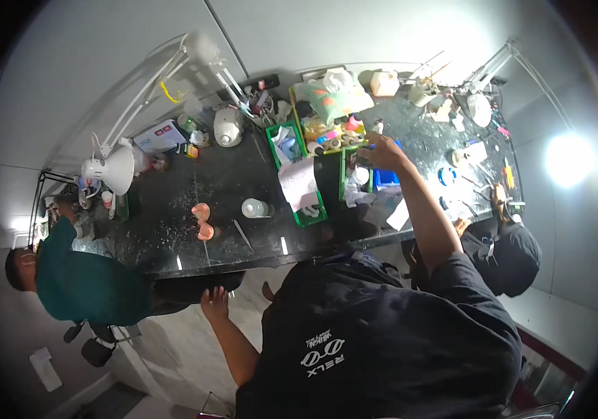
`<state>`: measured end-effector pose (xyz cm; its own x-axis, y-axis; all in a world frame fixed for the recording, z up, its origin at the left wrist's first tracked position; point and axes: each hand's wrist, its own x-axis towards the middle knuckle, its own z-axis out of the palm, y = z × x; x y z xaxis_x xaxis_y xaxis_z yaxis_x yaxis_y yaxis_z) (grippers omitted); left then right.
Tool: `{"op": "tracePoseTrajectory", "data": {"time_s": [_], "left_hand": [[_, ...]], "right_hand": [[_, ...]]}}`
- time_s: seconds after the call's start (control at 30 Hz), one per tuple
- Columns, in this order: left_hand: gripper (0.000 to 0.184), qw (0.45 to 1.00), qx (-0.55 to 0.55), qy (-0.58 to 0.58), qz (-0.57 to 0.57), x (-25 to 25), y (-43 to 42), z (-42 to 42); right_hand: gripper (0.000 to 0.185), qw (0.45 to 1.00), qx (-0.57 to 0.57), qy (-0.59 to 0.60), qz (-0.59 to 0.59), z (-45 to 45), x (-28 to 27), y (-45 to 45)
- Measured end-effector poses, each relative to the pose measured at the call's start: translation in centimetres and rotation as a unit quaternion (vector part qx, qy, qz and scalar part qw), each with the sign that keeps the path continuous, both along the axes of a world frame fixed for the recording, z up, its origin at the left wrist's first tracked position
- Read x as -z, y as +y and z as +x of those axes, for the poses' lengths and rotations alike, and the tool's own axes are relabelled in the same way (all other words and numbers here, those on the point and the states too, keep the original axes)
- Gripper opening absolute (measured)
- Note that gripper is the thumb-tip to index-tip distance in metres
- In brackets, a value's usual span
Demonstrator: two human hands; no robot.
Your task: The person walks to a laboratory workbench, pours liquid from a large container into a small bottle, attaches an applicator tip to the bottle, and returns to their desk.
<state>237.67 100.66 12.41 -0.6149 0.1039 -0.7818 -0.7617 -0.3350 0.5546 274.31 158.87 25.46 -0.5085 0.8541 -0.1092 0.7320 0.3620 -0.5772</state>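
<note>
My right hand (385, 152) reaches over the table's far side, above a small green bin (345, 174) and a blue bin (386, 180). Its fingers point left, bent and apart, with nothing visible between them. Just beyond the knuckles stands a small bottle (378, 127). A yellow tray (297, 115) beside that hand holds several small bottles and a patterned tissue pack (334, 98). Below the table's front edge, my left hand (215, 304) hangs in the air with fingers spread, holding nothing. Closest to it on the black table (152, 241) is a pink dental model (203, 222) in two parts.
A clear bottle (255, 208) and a thin pen-like tool (244, 235) lie near the front edge. Paper covers a long green tray (311, 216). Lamps (110, 167) stand at both ends. One person (93, 279) works at left, another in a dark cap (512, 258) at right.
</note>
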Motion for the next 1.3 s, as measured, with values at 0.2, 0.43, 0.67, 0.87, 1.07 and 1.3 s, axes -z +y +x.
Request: {"op": "tracePoseTrajectory", "data": {"time_s": [0.2,0.43,0.67,0.87,1.07,1.3], "left_hand": [[0.058,0.986,-0.147,-0.055,-0.053,-0.4,-5.5,8.3],[0.055,0.975,-0.184,-0.089,-0.088,-2.6,-3.7,13.1],[0.051,0.985,0.067,0.098,-0.128,-8.2,8.1,8.6],[0.04,0.913,0.168,0.349,-0.133,-18.0,26.8,9.8],[0.043,0.573,0.515,0.636,-0.05,-21.9,36.5,17.7],[0.026,0.633,0.673,0.382,-0.012,-18.7,34.5,20.1]], "right_hand": [[0.035,0.98,-0.067,-0.188,0.007,-4.5,8.9,8.5],[0.017,1.0,0.013,0.011,0.002,-3.0,5.0,11.8],[0.021,0.963,-0.006,0.231,-0.138,0.5,-5.5,10.8],[0.016,0.932,-0.041,0.311,-0.185,2.4,-10.9,8.7],[0.011,0.936,-0.218,0.243,-0.13,3.3,-13.6,4.3],[0.035,0.879,-0.318,0.256,-0.249,1.9,-11.2,2.0]]}}
